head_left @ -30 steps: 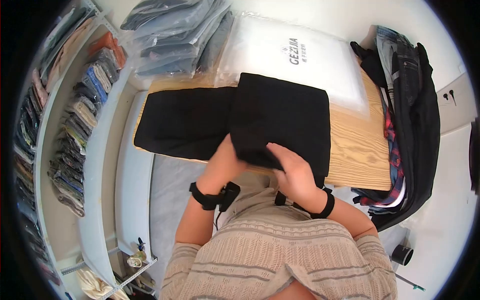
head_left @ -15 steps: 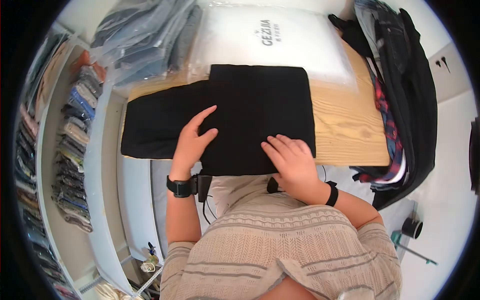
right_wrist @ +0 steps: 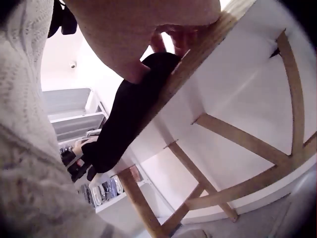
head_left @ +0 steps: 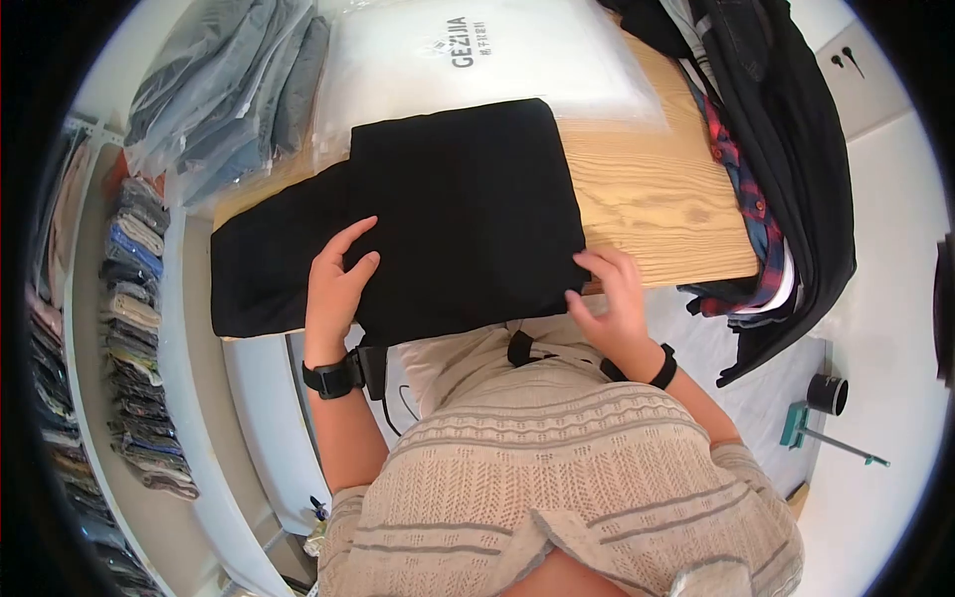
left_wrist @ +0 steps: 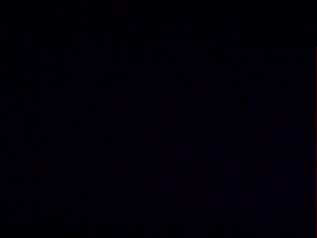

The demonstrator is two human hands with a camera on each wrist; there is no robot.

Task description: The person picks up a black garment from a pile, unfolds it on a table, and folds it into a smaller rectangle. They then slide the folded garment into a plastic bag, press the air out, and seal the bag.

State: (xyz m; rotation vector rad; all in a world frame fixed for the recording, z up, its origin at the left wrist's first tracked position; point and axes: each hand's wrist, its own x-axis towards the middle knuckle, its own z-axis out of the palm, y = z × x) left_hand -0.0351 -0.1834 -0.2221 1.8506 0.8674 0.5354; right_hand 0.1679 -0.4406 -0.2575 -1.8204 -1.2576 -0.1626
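Observation:
A folded black garment (head_left: 458, 214) lies at the front of the wooden table, with a narrower part (head_left: 274, 259) reaching out to the left. Fingers spread, my left hand (head_left: 336, 298) rests on its left side, thumb and index finger lying straight over the cloth. At the front right corner of the garment, my right hand (head_left: 619, 303) holds the edge between curled fingers and thumb. In the right wrist view, the thumb presses on the black cloth (right_wrist: 131, 111) hanging at the table edge. The left wrist view is black.
Behind the garment lie clear plastic bags (head_left: 497, 70) with printed lettering. Bagged clothes (head_left: 234, 90) are piled at the back left. More clothes (head_left: 786, 149) hang over the table's (head_left: 657, 199) right end. Shelves (head_left: 189, 398) of packed clothes stand at the left.
The fold is flattened out over the garment. My left hand has come from the front edge onto the cloth; my right has slid right to the corner. The head view has shifted.

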